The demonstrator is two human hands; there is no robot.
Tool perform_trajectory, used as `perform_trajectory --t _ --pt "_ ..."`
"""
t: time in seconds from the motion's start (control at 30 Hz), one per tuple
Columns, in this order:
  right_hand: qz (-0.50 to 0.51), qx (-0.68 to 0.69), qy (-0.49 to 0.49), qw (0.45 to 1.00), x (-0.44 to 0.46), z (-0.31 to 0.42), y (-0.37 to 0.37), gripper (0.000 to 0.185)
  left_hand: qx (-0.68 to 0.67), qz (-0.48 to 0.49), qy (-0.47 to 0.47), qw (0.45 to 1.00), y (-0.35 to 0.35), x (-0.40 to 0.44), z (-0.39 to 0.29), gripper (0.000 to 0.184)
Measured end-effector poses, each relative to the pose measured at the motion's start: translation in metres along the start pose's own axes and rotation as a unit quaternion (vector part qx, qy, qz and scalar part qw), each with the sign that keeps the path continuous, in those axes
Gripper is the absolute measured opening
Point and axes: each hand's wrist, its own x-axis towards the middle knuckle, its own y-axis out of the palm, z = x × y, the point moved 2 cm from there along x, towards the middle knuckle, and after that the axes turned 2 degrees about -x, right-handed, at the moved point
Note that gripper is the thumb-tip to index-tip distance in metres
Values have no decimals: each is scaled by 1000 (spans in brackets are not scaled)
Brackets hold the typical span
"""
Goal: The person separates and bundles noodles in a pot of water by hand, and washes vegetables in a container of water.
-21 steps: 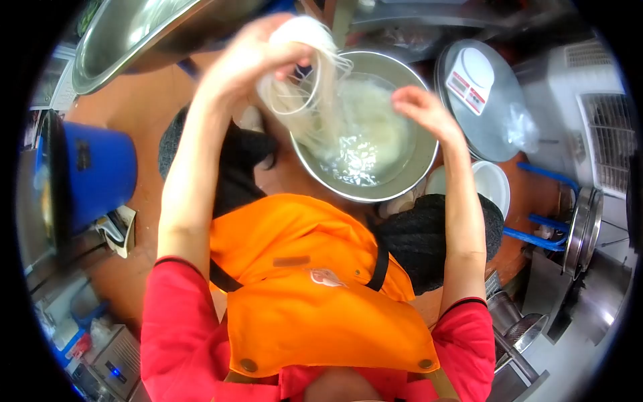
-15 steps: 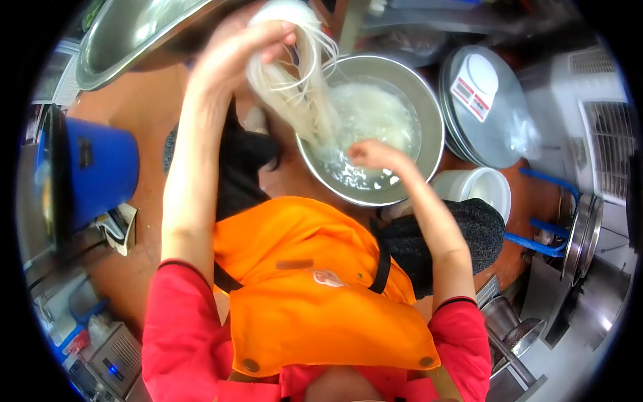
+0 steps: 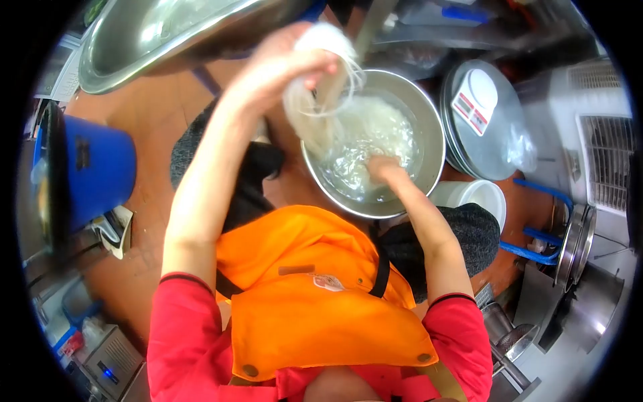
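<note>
My left hand (image 3: 284,63) is closed around a bundle of thin white noodles (image 3: 309,124), raised above the left rim of a round metal pot (image 3: 429,107). The strands hang down, and their lower ends reach toward the cloudy water in it. More pale noodles (image 3: 382,124) lie under the water's surface. Into this water dips my right hand (image 3: 384,167); its fingers are submerged among ripples, so what they touch or hold is hidden.
A metal basin (image 3: 127,67) stands at upper left, above a blue bin (image 3: 100,167). Right of the pot are round lids (image 3: 499,144) with a white kitchen scale (image 3: 475,100) on top, and a white bucket (image 3: 485,199). Blue-framed racks hold metal pans farther right.
My left hand has moved right and slightly down with the noodles, nearer the pot. My right hand has gone deeper, from the surface into the water.
</note>
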Motion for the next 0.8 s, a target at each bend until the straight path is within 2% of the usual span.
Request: perform_trajectory --t 0.07,0.17,0.27,0.3,0.37,0.47,0.5,0.6,0.63,0.73,0.77,0.8 --pt "-13 50 -40 998 -20 0 -24 47 2 5 -33 999 22 -1 7 35" --pt "-49 124 -103 986 -43 -13 -33 38 -52 69 -73 994 41 8 37 41" --pt "4 349 -117 930 -115 -1 -115 29 -64 62 -93 992 60 15 57 51" --pt "-40 462 -138 875 -128 -2 -121 29 -75 61 -98 991 66 17 64 53" --pt "-117 662 -183 717 -147 -5 -124 29 -90 58 -104 989 77 20 84 57" --pt "-202 743 -188 610 -145 -10 -112 30 -189 73 -133 970 104 3 94 58" --pt "-193 738 -176 622 -135 -18 -98 37 -200 81 -148 965 113 -4 93 57" --pt "-179 731 -94 652 -131 -35 -81 42 -241 43 -146 959 128 -24 99 56" --pt "-167 728 -88 659 -132 -38 -79 46 -248 54 -149 956 131 -30 99 57" --pt "-206 749 -62 627 -139 -23 -79 48 -217 50 -146 964 133 -41 117 57" --pt "-181 743 -90 638 -141 -24 -80 47 -221 51 -149 963 132 -43 121 58" --pt "-199 737 -108 637 -141 -23 -81 46 -228 42 -146 962 131 -45 121 58"
